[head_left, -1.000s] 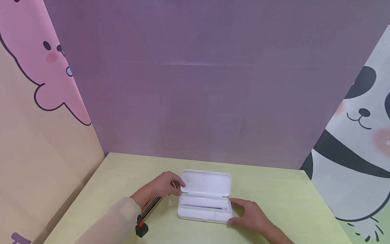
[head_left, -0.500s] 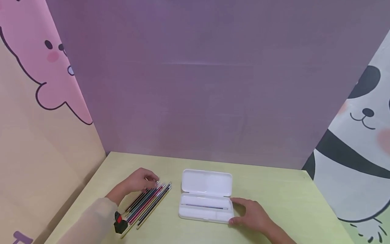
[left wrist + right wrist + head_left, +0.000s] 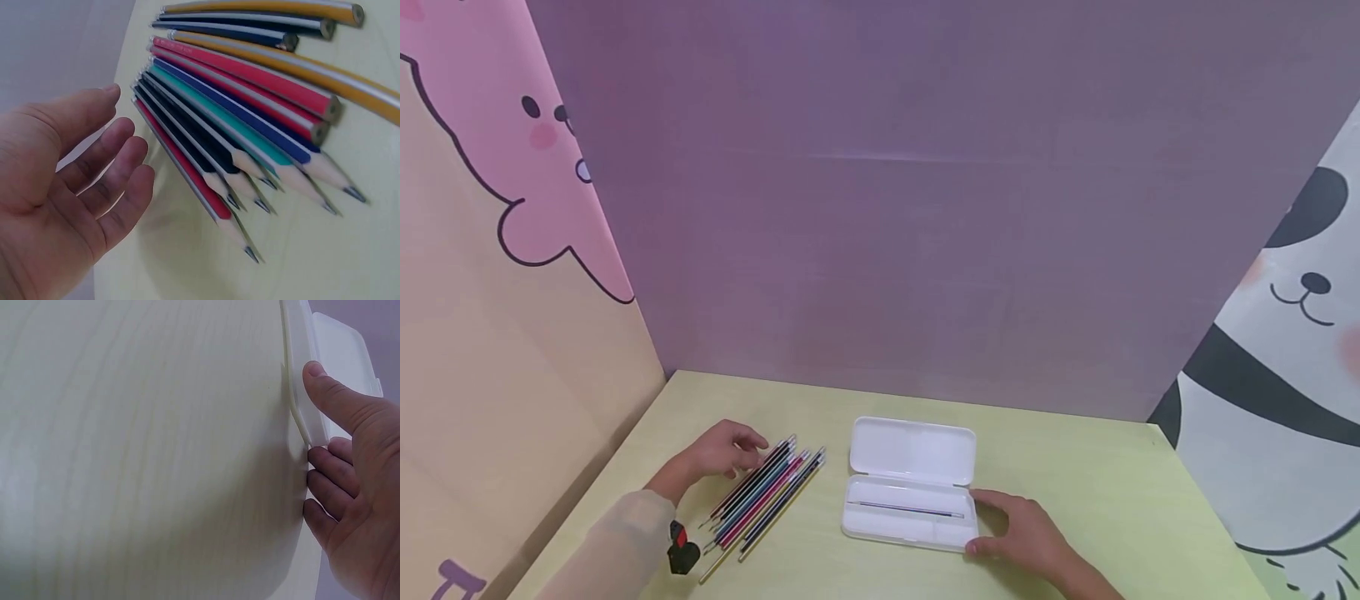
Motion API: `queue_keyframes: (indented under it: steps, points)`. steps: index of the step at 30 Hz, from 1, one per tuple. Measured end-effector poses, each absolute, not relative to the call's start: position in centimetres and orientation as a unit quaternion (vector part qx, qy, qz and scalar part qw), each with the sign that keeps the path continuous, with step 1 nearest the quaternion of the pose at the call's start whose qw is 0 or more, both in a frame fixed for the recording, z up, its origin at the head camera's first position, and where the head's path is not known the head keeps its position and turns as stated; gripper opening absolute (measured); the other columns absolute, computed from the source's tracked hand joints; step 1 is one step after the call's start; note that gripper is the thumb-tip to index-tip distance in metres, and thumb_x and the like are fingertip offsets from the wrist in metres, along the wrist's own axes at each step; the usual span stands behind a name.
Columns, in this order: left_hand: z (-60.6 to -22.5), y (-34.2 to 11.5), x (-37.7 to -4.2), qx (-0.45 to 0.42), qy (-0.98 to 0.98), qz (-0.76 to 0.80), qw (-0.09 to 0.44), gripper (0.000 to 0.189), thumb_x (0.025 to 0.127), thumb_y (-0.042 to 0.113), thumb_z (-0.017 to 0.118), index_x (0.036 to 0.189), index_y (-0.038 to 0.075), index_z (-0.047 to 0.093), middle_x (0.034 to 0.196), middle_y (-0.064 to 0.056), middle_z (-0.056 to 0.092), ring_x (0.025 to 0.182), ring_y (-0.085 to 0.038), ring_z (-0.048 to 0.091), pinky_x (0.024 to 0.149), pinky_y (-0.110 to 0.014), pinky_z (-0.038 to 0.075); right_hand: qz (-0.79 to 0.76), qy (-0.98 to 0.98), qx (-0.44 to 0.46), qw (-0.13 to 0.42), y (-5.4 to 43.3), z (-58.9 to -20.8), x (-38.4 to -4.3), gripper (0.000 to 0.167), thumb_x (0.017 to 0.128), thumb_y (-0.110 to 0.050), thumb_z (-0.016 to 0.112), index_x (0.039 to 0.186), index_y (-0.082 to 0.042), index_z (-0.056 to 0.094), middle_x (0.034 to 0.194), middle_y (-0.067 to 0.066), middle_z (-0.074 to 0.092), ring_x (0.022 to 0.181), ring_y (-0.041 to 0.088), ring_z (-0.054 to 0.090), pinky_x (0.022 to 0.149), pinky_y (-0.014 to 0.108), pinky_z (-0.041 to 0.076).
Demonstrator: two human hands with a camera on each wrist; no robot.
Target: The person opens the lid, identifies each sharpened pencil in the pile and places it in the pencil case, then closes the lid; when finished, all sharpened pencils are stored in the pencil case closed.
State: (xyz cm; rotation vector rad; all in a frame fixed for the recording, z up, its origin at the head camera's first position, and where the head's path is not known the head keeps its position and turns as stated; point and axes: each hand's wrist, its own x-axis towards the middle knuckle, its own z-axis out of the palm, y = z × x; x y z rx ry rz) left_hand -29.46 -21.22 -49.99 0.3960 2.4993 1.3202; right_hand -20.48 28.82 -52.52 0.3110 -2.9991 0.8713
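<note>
Pale wood-grained tabletop runs back to a mauve wall, its far edge beyond the left grip, which sits just beside the pencils, fingers loosely spread, holding nothing. They lie roughly side by side, slim and silver-striped, in red, navy, teal, black and yellow, some sharpened, some flat-ended. Past a strip of that tabletop, the right grip pinches its end of an open white case, smooth and round-cornered, a lone pencil lying lengthwise inside

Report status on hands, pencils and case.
Left hand open beside pencils, holding nothing. Right hand gripping white case by its end. One pencil inside; lid folded back, not in the way.
</note>
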Motion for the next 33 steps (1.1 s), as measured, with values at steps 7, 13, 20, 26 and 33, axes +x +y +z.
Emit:
queue_keyframes:
  steps: [7,13,20,26,33]
  points:
    - [-51.0,-21.7,-29.4,0.113,0.861,0.467,0.17,0.031,0.093,0.006,0.072,0.121,-0.006,0.068,0.102,-0.013,0.07,0.083,-0.018,0.06,0.065,-0.035,0.052,0.279,-0.954,0.105,0.002,28.8,-52.4,-20.3,0.08,0.062,-0.048,0.095,0.131,-0.015,0.07,0.127,0.005,0.072,0.125,0.035,0.063,0.105,0.056,0.046]
    - [-51.3,-21.9,-29.4,0.13,0.854,0.476,0.169,0.03,0.091,-0.003,0.069,0.12,-0.009,0.067,0.097,-0.015,0.069,0.08,-0.019,0.058,0.063,-0.032,0.048,0.278,-0.955,0.103,0.001,28.9,-52.4,-20.2,0.081,0.062,-0.049,0.095,0.132,-0.015,0.07,0.128,0.005,0.072,0.126,0.035,0.062,0.106,0.055,0.046]
    - [-51.6,-21.8,-29.6,0.136,0.87,0.454,0.137,0.026,0.089,-0.007,0.068,0.115,-0.01,0.069,0.091,-0.013,0.068,0.078,-0.019,0.058,0.061,-0.033,0.05,0.282,-0.954,0.103,0.0,28.9,-52.4,-20.1,0.082,0.062,-0.048,0.095,0.132,-0.014,0.07,0.128,0.006,0.072,0.126,0.036,0.062,0.106,0.055,0.046]
    - [-52.1,-21.1,-30.1,0.121,0.905,0.396,0.097,0.021,0.086,-0.003,0.071,0.106,-0.003,0.073,0.083,-0.005,0.065,0.072,-0.017,0.057,0.057,-0.031,0.051,0.28,-0.954,0.104,0.002,29.0,-52.5,-20.2,0.082,0.062,-0.048,0.095,0.132,-0.015,0.07,0.128,0.006,0.072,0.125,0.036,0.063,0.106,0.055,0.046]
    - [-52.0,-20.4,-30.0,0.088,0.922,0.368,0.083,0.017,0.085,-0.003,0.072,0.101,0.001,0.073,0.083,-0.005,0.064,0.066,-0.018,0.056,0.053,-0.032,0.048,0.284,-0.953,0.102,0.0,28.8,-52.3,-20.2,0.08,0.062,-0.045,0.095,0.131,-0.014,0.07,0.128,0.007,0.072,0.125,0.036,0.062,0.106,0.056,0.046]
